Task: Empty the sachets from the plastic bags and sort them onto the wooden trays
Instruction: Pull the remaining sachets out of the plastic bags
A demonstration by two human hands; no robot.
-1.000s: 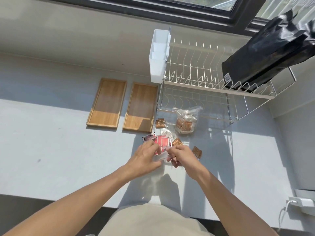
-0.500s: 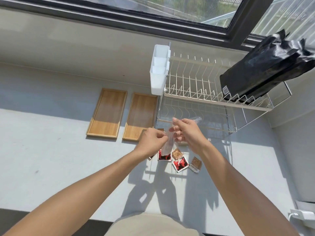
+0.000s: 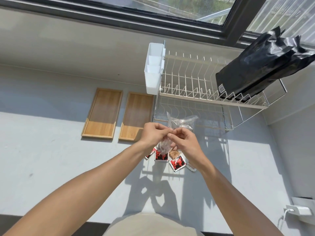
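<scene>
My left hand and my right hand meet above the counter, both pinching a crumpled clear plastic bag that hangs between them. Red-and-black sachets and a brown sachet lie loose on the counter directly beneath the hands. A second clear bag sits just beyond my hands, by the rack's foot; its contents are hidden. Two wooden trays lie side by side to the left, the left tray and the right tray, both bare.
A white wire dish rack stands at the back right with a white cutlery holder on its left end and a black foil bag on top. A white charger sits at the far right edge.
The bag was lifted off the counter and red sachets dropped out onto it. Since half a second ago, my hands have bunched the emptied bag together between them.
</scene>
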